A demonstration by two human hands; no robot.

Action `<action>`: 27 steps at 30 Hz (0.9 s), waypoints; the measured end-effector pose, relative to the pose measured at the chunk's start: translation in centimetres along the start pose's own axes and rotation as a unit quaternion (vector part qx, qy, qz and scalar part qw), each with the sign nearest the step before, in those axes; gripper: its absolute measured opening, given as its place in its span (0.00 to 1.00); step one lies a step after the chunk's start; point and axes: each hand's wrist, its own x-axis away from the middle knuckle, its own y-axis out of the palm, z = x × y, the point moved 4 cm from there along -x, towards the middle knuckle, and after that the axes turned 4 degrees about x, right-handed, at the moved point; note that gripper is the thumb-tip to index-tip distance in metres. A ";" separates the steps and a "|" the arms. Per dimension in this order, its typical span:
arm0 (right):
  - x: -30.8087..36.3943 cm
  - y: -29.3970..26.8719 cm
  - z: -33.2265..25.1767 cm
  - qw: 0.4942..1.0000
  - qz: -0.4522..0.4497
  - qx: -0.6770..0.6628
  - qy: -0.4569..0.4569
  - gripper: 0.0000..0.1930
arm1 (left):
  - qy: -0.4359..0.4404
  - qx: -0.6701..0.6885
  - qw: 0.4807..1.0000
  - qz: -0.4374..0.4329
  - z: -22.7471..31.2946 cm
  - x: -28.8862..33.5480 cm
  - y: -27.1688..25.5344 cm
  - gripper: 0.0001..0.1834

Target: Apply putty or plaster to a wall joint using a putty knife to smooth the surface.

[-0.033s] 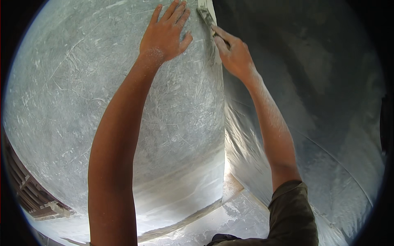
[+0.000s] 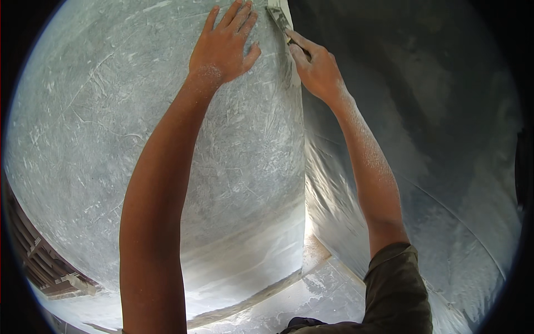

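Observation:
My left hand (image 2: 222, 47) lies on the grey, scuffed wall (image 2: 128, 106), its dusty fingers spread and pointing up. Close to the wall's vertical right edge, my right hand (image 2: 318, 69) grips a putty knife (image 2: 278, 19) by its dark handle. The blade tilts up and to the left, against a pale strip of filler (image 2: 293, 78) that runs along the corner. Pale dust coats my right forearm and fingers. My fingers hide most of the handle.
Dark plastic sheeting (image 2: 439, 167) hangs wrinkled to the right of the corner. Below is a pale, stained floor (image 2: 322, 295), meeting the wall's base. A brown slatted rack (image 2: 39, 253) stands at the lower left.
My right hand and the putty knife have shifted very slightly up and left along the corner. My left hand stays in place.

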 end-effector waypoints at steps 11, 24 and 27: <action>-1.2 0.3 -0.4 1.000 0.022 0.021 0.002 0.22 | 0.025 -0.008 0.997 0.069 -1.0 -0.1 1.7 0.40; 1.5 0.6 -0.3 1.000 0.006 0.011 -0.014 0.22 | -0.009 -0.033 0.999 -0.023 -0.7 -0.2 1.7 0.39; 0.9 0.7 -0.6 0.999 0.013 0.006 -0.042 0.22 | 0.120 0.054 0.953 0.274 -1.4 0.5 1.6 0.39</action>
